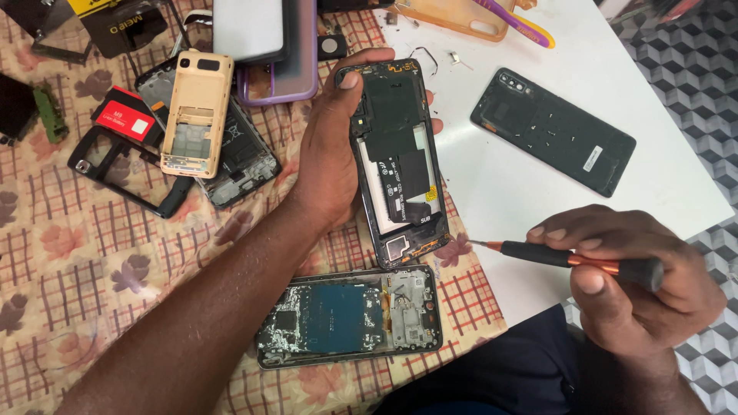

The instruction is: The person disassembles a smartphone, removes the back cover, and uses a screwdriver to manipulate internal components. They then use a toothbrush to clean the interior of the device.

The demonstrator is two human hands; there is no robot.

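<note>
My left hand (327, 157) grips an opened black phone (396, 157) by its left edge, back off, battery and dark inner parts showing, held upright over the patterned cloth. My right hand (630, 273) holds a small black and orange screwdriver (573, 260) with its tip pointing left, close to the phone's lower right corner but apart from it. The phone's black back cover (553, 131) lies on the white surface to the right.
A stripped phone frame (350, 317) lies below the held phone. At the left sit a beige phone shell (196, 115), a black frame (127, 169), a red battery (125, 115) and other phone parts. An orange case (461, 19) lies at the top.
</note>
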